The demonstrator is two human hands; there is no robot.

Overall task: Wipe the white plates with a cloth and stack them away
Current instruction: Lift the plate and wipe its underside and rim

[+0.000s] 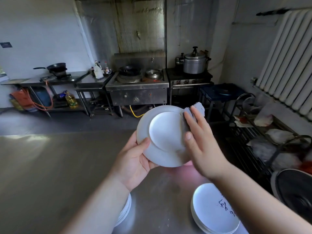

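My left hand [135, 159] grips a white plate [162, 132] by its lower left rim, holding it tilted above the steel table with its underside toward me. My right hand [200, 142] presses a grey cloth [194, 108] flat against the plate's right side, fingers straight, thumb on the rim. A stack of white plates [212, 210] with dark writing on the top one sits on the table at the lower right, partly under my right forearm. A second stack of white plates [125, 210] peeks out from under my left forearm.
The steel table [50, 166] spreads out to the left. Across the floor stand a wok stove [135, 85], a side bench with pans, and a pressure cooker [194, 63]. A dark wire rack [253, 135] with bags and a black round object [295, 191] stand at right.
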